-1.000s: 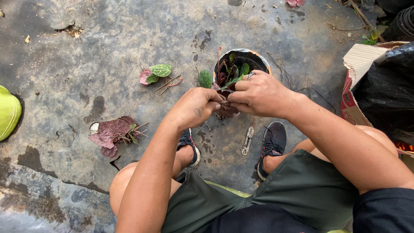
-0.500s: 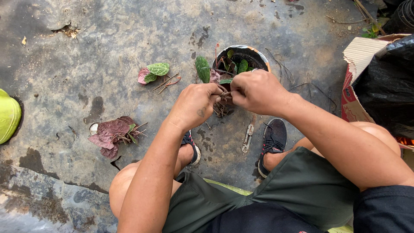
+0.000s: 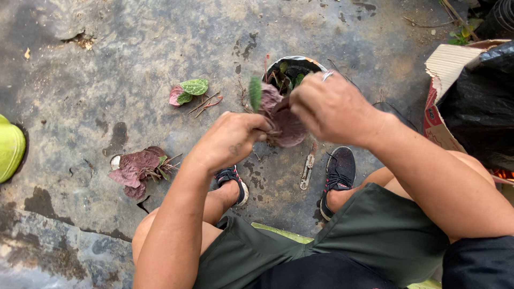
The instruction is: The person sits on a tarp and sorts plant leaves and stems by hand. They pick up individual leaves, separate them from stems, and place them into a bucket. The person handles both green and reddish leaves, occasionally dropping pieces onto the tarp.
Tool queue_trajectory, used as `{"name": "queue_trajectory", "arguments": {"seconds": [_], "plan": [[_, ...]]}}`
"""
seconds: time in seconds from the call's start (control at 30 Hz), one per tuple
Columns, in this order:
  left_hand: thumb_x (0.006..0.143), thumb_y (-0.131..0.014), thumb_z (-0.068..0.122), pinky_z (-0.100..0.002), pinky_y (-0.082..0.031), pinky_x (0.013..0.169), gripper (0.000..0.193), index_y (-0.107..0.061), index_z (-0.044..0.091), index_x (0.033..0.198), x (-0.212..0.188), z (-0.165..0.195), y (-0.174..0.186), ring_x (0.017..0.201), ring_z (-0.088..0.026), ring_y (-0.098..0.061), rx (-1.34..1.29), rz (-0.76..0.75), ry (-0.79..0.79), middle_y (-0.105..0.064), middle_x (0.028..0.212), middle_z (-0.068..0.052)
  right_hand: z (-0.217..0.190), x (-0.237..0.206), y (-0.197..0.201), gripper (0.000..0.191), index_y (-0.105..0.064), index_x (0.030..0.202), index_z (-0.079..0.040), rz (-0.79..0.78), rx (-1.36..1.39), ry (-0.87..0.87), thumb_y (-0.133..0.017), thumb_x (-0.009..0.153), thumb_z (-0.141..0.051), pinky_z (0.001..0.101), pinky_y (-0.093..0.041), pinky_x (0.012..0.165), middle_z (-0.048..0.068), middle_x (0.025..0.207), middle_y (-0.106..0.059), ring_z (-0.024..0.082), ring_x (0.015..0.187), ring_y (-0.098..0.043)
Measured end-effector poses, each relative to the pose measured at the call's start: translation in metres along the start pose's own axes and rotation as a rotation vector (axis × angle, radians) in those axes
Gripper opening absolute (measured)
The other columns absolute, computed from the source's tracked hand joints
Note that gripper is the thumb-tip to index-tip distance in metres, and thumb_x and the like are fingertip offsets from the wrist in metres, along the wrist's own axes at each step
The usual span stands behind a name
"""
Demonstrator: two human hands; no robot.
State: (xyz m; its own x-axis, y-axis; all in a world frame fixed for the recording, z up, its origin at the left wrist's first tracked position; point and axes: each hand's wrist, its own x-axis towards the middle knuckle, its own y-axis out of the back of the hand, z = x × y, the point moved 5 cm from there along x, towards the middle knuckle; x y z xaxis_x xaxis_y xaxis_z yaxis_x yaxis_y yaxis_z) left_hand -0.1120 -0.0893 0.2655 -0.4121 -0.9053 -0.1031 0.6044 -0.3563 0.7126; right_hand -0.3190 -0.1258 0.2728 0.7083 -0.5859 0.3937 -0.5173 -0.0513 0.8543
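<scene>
My left hand (image 3: 231, 140) grips the stem end of a plant cutting with purple-backed leaves (image 3: 286, 123) and one small green leaf standing up. My right hand (image 3: 332, 108), a ring on one finger, pinches the same cutting's leaves from the right. Both hands hover just in front of a small dark pot (image 3: 293, 68) with green and purple leaves inside. The pot's near rim is hidden behind my right hand.
A small green-and-pink cutting (image 3: 188, 91) and a pile of purple leaves (image 3: 138, 168) lie on the stained concrete ground to the left. A metal tool (image 3: 307, 171) lies between my shoes. A cardboard box with a black bag (image 3: 471, 96) stands right; a yellow-green object (image 3: 9, 149) sits at the left edge.
Both hands have lifted the cutting up and toward me, away from the pot. The purple leaf undersides now show between my hands.
</scene>
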Motion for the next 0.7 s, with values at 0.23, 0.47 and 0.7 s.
{"name": "queue_trajectory", "arguments": {"seconds": [0.23, 0.47, 0.7], "plan": [[0.091, -0.072, 0.003, -0.033, -0.053, 0.071, 0.022, -0.076, 0.009, 0.112, -0.042, -0.018, 0.078, 0.074, -0.021, -0.068, 0.034, 0.308, 0.210, -0.077, 0.089, -0.012, 0.113, -0.038, 0.021, 0.022, -0.062, 0.115, -0.002, -0.019, 0.449, -0.833, -0.061, 0.105, -0.022, 0.0412, -0.059, 0.078, 0.015, 0.099, -0.071, 0.027, 0.089, -0.072], [0.093, -0.072, -0.001, -0.027, -0.055, 0.078, 0.019, -0.074, 0.002, 0.111, -0.042, -0.019, 0.072, 0.086, -0.011, -0.070, -0.137, 0.320, 0.057, -0.079, 0.097, -0.008, 0.040, -0.047, -0.097, 0.029, -0.073, 0.104, -0.006, -0.643, 0.331, -0.512, -0.067, 0.090, -0.031, 0.0438, -0.058, 0.081, 0.016, 0.099, -0.074, 0.030, 0.091, -0.073], [0.091, -0.072, 0.001, -0.026, -0.058, 0.079, 0.018, -0.075, 0.004, 0.109, -0.034, -0.017, 0.058, 0.089, -0.009, -0.073, -0.327, 0.126, 0.136, -0.080, 0.098, -0.005, 0.007, -0.027, -0.090, 0.033, -0.076, 0.108, -0.007, -0.529, 0.397, -0.565, -0.064, 0.098, -0.036, 0.0433, -0.057, 0.079, 0.014, 0.098, -0.076, 0.027, 0.085, -0.074]]}}
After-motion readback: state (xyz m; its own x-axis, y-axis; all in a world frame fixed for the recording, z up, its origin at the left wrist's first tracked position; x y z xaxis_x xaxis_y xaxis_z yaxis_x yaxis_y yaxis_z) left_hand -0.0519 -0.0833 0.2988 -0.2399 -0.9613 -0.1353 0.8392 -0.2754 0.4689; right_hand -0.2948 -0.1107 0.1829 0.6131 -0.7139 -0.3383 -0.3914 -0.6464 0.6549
